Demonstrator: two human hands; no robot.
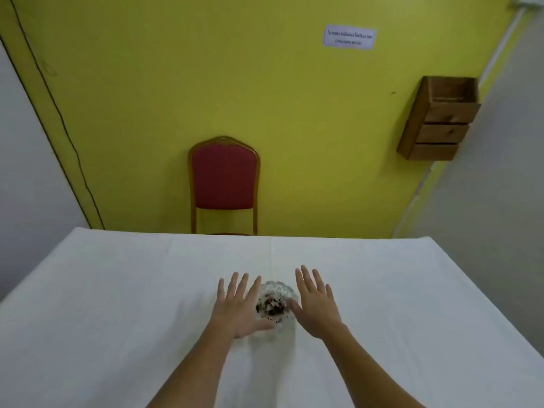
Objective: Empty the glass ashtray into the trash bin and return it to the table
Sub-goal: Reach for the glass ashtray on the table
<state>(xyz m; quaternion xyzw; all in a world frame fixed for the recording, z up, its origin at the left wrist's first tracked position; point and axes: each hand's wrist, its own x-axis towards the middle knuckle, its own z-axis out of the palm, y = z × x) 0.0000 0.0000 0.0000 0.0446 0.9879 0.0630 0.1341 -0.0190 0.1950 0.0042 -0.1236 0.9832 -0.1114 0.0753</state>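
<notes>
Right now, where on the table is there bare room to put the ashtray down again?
The white table is bare left of the left hand and right of the right hand. Crowded only at the centre, around the glass ashtray.

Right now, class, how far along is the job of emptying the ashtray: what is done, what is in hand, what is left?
Done: nothing. The glass ashtray sits on the white table, dark ash inside.
In hand: the left hand and right hand are open on either side of it, fingers spread, neither gripping.
Left: lift, empty, return. No trash bin is in view.
</notes>
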